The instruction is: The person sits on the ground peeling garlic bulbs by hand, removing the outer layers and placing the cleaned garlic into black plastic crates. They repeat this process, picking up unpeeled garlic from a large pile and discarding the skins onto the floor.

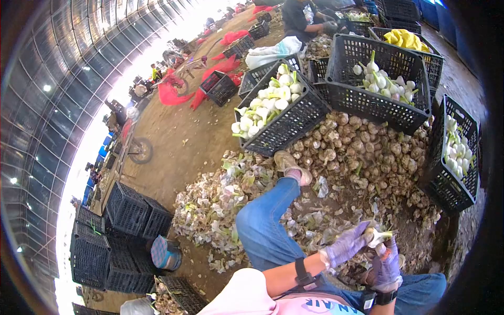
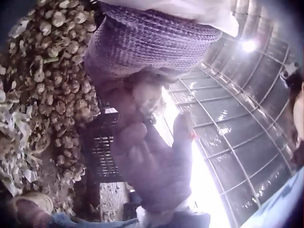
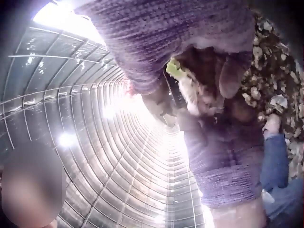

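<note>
In the head view my left hand (image 1: 346, 244), in a purple knitted glove, grips a white garlic bulb (image 1: 376, 238) whose short green stem points right. Just below the stem is my gloved right hand (image 1: 386, 268), its fingers curled. The right wrist view shows the trimmed green stem (image 3: 175, 69) between the two hands, and close beside it a thin dark blade-like tool (image 3: 172, 89) at my right fingers, mostly hidden by the glove. In the left wrist view, my left glove (image 2: 152, 42) hides the bulb, with my right hand (image 2: 152, 166) opposite.
Unpeeled garlic (image 1: 362, 149) lies heaped before me, with peeled skins (image 1: 215, 197) to the left. Black crates of white bulbs stand around it: a left crate (image 1: 289, 128), a back crate (image 1: 378, 107) and a right crate (image 1: 446, 184). Another person (image 1: 299, 21) sits beyond.
</note>
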